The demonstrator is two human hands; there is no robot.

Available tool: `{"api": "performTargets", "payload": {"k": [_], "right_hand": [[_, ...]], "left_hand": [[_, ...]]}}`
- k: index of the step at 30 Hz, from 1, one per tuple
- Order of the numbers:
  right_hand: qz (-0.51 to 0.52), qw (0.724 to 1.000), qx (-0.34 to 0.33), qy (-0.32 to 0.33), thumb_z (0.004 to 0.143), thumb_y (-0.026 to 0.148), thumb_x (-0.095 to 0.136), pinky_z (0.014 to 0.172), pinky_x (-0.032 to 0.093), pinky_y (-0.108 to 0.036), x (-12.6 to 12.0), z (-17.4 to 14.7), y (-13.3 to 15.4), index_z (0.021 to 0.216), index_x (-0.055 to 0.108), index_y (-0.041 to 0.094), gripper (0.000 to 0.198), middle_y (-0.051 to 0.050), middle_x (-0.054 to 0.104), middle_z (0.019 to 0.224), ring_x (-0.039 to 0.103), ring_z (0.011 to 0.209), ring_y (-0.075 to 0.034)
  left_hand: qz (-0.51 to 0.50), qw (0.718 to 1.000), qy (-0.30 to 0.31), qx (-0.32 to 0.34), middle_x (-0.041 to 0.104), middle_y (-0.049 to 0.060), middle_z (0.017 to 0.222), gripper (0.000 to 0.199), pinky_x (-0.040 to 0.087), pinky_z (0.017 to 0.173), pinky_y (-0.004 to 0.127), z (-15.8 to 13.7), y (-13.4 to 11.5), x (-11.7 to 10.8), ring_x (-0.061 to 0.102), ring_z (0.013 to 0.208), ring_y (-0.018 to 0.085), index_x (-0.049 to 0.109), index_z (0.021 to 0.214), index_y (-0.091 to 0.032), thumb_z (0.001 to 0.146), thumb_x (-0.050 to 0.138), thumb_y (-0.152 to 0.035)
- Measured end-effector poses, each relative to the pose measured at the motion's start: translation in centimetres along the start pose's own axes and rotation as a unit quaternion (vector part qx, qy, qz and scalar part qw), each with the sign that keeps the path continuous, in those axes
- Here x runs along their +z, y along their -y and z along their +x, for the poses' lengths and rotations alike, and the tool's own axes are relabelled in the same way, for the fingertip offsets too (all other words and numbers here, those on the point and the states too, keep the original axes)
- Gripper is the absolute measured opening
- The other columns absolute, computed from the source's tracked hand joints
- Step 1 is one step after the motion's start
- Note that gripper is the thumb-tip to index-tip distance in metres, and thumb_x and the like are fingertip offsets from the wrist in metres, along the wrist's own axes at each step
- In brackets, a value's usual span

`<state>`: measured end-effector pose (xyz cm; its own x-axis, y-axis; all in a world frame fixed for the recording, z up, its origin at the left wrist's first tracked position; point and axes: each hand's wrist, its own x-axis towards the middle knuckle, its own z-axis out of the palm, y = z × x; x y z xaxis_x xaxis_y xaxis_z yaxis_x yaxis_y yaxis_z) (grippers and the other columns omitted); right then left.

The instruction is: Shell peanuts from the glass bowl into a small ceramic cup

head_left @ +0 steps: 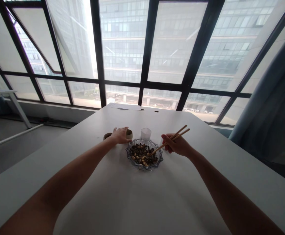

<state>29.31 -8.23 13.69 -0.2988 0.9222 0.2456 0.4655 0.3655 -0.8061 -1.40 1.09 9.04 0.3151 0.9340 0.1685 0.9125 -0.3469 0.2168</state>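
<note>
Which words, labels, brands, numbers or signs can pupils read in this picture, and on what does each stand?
None can be read.
The chopsticks, glass bowl and translucent cup show no lettering.
Paper on the table: too small to tell whether anything is printed.
Building outside: too hazy.

No text, label, brand, number or sign can be read. The sheets of paper (126, 107) at the far end of the table (103, 202) are too small and pale to show any writing, the glass bowl (128, 151) bears no legible mark, and the building (122, 42) outside is too hazy.
</note>
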Motion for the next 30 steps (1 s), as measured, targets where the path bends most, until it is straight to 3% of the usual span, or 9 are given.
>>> {"api": "performTargets", "payload": {"k": [3,6,11,16,24,30], "right_hand": [[0.003,1.0,0.0,0.0,0.078,0.08,0.054,0.035,0.039,-0.021,0.0,0.0,-0.1,0.064,0.057,0.019,0.064,-0.002,0.059,0.047,0.052,0.035,-0.011],[0.001,1.0,-0.004,-0.001,0.078,0.08,0.054,0.035,0.038,-0.021,-0.2,0.0,0.0,0.062,0.057,0.019,0.064,-0.002,0.059,0.046,0.051,0.034,-0.011],[-0.001,1.0,-0.013,0.001,0.078,0.081,0.055,0.036,0.04,-0.021,-1.0,-0.1,0.2,0.063,0.059,0.018,0.065,-0.002,0.06,0.047,0.052,0.036,-0.011],[-0.013,0.999,-0.02,0.031,0.078,0.079,0.055,0.038,0.042,-0.021,-1.2,-0.1,0.1,0.064,0.059,0.017,0.064,-0.003,0.061,0.048,0.055,0.038,-0.011],[-0.018,0.999,-0.026,0.036,0.081,0.077,0.054,0.038,0.042,-0.021,-1.0,-0.3,0.5,0.063,0.058,0.018,0.061,-0.002,0.061,0.048,0.055,0.038,-0.011],[-0.001,1.0,-0.016,0.016,0.079,0.08,0.054,0.035,0.039,-0.021,-0.9,-0.2,0.3,0.062,0.057,0.019,0.064,-0.002,0.06,0.046,0.052,0.035,-0.01]], "left_hand": [[0.0,1.0,0.008,-0.016,0.059,0.022,0.138,0.089,0.039,0.108,0.051,0.9,-0.2,0.0,0.057,0.126,0.04,0.044,0.143,-0.017,0.067,0.075,-0.051],[0.002,1.0,-0.023,-0.002,0.06,0.021,0.135,0.092,0.046,0.101,0.046,0.9,-0.3,-0.2,0.059,0.122,0.039,0.044,0.144,-0.015,0.065,0.078,-0.047],[0.017,0.988,-0.122,0.091,0.057,0.017,0.138,0.09,0.041,0.108,0.049,-0.3,-0.4,-0.5,0.054,0.126,0.038,0.039,0.147,-0.018,0.068,0.079,-0.034],[0.013,0.978,-0.132,0.163,0.054,0.016,0.142,0.088,0.038,0.111,0.05,-1.4,-0.5,-0.8,0.05,0.131,0.036,0.036,0.149,-0.02,0.072,0.078,-0.029],[-0.005,0.991,-0.1,0.089,0.062,0.016,0.135,0.087,0.038,0.11,0.05,-1.0,-0.4,-0.3,0.058,0.124,0.037,0.041,0.145,-0.019,0.069,0.077,-0.039],[-0.048,0.998,-0.035,0.001,0.066,0.02,0.128,0.096,0.042,0.104,0.051,0.7,0.8,-0.1,0.06,0.122,0.042,0.046,0.141,-0.017,0.058,0.082,-0.049]]}}
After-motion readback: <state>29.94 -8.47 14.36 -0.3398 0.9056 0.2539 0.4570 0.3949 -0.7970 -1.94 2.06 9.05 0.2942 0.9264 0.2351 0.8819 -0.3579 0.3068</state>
